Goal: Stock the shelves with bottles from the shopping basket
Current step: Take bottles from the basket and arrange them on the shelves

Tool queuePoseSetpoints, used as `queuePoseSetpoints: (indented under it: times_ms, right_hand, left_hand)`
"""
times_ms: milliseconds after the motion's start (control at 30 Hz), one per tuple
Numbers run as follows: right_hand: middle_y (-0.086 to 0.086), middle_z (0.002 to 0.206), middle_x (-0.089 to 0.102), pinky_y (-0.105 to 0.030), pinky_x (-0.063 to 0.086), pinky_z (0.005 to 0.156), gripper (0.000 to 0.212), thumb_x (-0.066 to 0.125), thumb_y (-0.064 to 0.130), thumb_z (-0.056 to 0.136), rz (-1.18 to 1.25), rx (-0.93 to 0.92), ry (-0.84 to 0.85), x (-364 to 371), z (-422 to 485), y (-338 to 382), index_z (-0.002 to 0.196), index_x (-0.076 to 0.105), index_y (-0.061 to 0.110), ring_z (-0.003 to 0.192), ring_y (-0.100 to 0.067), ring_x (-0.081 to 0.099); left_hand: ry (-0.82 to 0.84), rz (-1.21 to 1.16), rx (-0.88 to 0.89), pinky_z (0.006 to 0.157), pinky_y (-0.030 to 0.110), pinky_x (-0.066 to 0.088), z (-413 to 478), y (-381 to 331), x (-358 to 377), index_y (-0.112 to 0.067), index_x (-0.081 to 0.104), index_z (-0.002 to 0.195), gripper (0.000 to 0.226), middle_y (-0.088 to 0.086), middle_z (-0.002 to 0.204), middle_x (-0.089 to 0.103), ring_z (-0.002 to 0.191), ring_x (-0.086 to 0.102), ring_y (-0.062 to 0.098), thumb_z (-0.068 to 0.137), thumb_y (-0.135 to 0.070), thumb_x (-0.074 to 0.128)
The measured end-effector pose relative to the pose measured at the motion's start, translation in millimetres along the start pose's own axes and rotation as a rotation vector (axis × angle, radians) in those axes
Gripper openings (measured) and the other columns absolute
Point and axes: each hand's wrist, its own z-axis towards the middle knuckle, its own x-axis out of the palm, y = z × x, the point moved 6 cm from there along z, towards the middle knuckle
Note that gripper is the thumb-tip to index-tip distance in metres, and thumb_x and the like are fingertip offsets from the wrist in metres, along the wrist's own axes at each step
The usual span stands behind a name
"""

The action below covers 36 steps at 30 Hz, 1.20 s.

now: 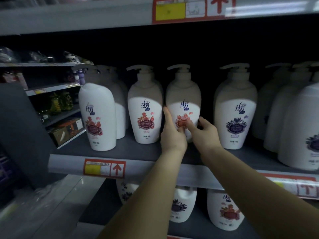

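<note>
Dim shop shelving fills the view, and on the grey shelf (138, 150) at its middle a white pump bottle (183, 94) with a red flower label stands upright, held between both hands. The left hand (172, 133) curls round the bottle's left side, fingers reaching up along its flank and the thumb pressed on the front label. The right hand (205, 133) wraps the right side, its thumb also on the label, just beside the other thumb. The bottle's base is hidden behind the hands, so whether it rests on the board cannot be told. Just beside it on the left stands a second red-label bottle (145, 111), and further left a third red-label bottle (97, 118) sits nearer the front edge with more behind it. To the right, across a gap, stands a purple-label bottle (235, 109), and beyond that a crowd of white bottles (300, 126) runs to the picture's edge. A red-framed price tag (104, 168) with an upward arrow is fixed to the shelf's front rail. Beneath the shelf stand lower bottles (224, 209) with purple and red labels. Above, the upper shelf edge (86, 18) carries another tag (179, 10). Far left, a neighbouring rack (57, 90) holds greenish jars (60, 102) and brown boxes (67, 130).
</note>
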Motion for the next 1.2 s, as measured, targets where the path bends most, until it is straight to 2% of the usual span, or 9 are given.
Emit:
queuePoseSetpoints:
  times_ms: [167, 500, 600, 733, 867, 933, 1000, 1067, 1200]
  right_hand:
    - [-0.008, 0.100, 0.073, -0.048, 0.050, 0.096, 0.021, 0.061, 0.025, 0.085, 0.057, 0.023, 0.012, -3, 0, 1, 0.103, 0.067, 0.016, 0.098, -0.027, 0.068]
    - [-0.012, 0.122, 0.065, -0.042, 0.047, 0.103, 0.042, 0.059, 0.019, 0.088, 0.172, 0.096, 0.169, 0, -8, 8, 0.127, 0.054, 0.004, 0.111, -0.025, 0.063]
    - [0.002, 0.138, 0.049, -0.034, 0.036, 0.111, 0.063, 0.059, 0.027, 0.089, 0.206, 0.121, 0.205, -14, -16, 16, 0.145, 0.035, 0.008, 0.130, -0.021, 0.048]
    - [-0.003, 0.154, 0.033, -0.034, 0.026, 0.117, 0.061, 0.050, 0.026, 0.096, 0.188, 0.084, 0.182, -46, -24, 31, 0.149, 0.026, 0.010, 0.141, -0.017, 0.033]
    - [-0.003, 0.135, 0.054, -0.036, 0.037, 0.111, 0.043, 0.050, 0.019, 0.096, 0.210, 0.067, 0.146, -98, -41, 42, 0.138, 0.046, 0.012, 0.126, -0.015, 0.049]
    - [0.001, 0.098, 0.068, -0.030, 0.047, 0.088, 0.022, 0.052, 0.014, 0.095, 0.242, 0.045, 0.098, -136, -49, 43, 0.113, 0.064, 0.014, 0.094, -0.013, 0.060]
    - [0.007, 0.067, 0.065, -0.026, 0.047, 0.069, 0.014, 0.055, 0.011, 0.093, 0.222, 0.015, -0.003, -182, -55, 40, 0.085, 0.066, 0.017, 0.069, -0.010, 0.057]
    - [0.003, 0.065, 0.062, -0.023, 0.047, 0.063, 0.013, 0.058, 0.011, 0.091, 0.165, -0.020, -0.150, -234, -60, 33, 0.080, 0.064, 0.015, 0.066, -0.013, 0.056]
    - [0.004, 0.081, 0.068, -0.033, 0.051, 0.081, 0.004, 0.066, 0.026, 0.084, -0.041, -0.061, -0.426, -327, -62, 15, 0.087, 0.065, 0.024, 0.085, -0.016, 0.063]
  left_hand:
    - [0.019, -0.022, -0.020, 0.105, 0.043, 0.042, 0, 2, 1, -0.032, -0.001, 0.151, 0.076, 0.007, 0.149, 0.041, 0.126, 0.051, 0.030, 0.095, -0.010, 0.046]
    - [-0.059, 0.047, -0.012, 0.112, 0.032, 0.032, -6, -2, -5, -0.014, 0.014, 0.151, 0.067, 0.010, 0.152, 0.037, 0.138, 0.038, 0.024, 0.094, -0.011, 0.049]
    - [-0.166, 0.022, 0.050, 0.109, 0.029, 0.035, -21, -13, -11, -0.018, 0.025, 0.149, 0.061, 0.007, 0.150, 0.041, 0.136, 0.042, 0.022, 0.093, -0.005, 0.045]
    - [-0.261, -0.091, 0.157, 0.102, 0.021, 0.037, -53, -38, -3, -0.024, 0.035, 0.145, 0.059, 0.005, 0.146, 0.047, 0.132, 0.047, 0.021, 0.092, 0.001, 0.042]
    - [-0.180, -0.157, 0.267, 0.097, 0.010, 0.035, -86, -69, 30, -0.026, 0.045, 0.137, 0.051, -0.001, 0.139, 0.053, 0.127, 0.048, 0.012, 0.092, -0.001, 0.043]
    - [-0.143, -0.165, 0.342, 0.088, -0.003, 0.031, -104, -86, 50, -0.022, 0.051, 0.130, 0.045, -0.005, 0.133, 0.055, 0.118, 0.050, 0.006, 0.091, -0.001, 0.045]
    - [-0.112, -0.157, 0.429, 0.092, 0.003, 0.037, -124, -102, 74, -0.018, 0.054, 0.124, 0.039, -0.002, 0.127, 0.057, 0.115, 0.053, 0.010, 0.089, -0.004, 0.046]
    - [-0.042, -0.141, 0.510, 0.097, 0.019, 0.043, -145, -121, 104, -0.018, 0.056, 0.121, 0.037, -0.001, 0.125, 0.059, 0.112, 0.056, 0.012, 0.087, -0.005, 0.047]
    - [0.106, -0.301, 0.436, 0.086, 0.016, 0.047, -174, -155, 171, -0.019, 0.058, 0.117, 0.035, -0.009, 0.116, 0.061, 0.098, 0.061, -0.001, 0.091, 0.000, 0.045]
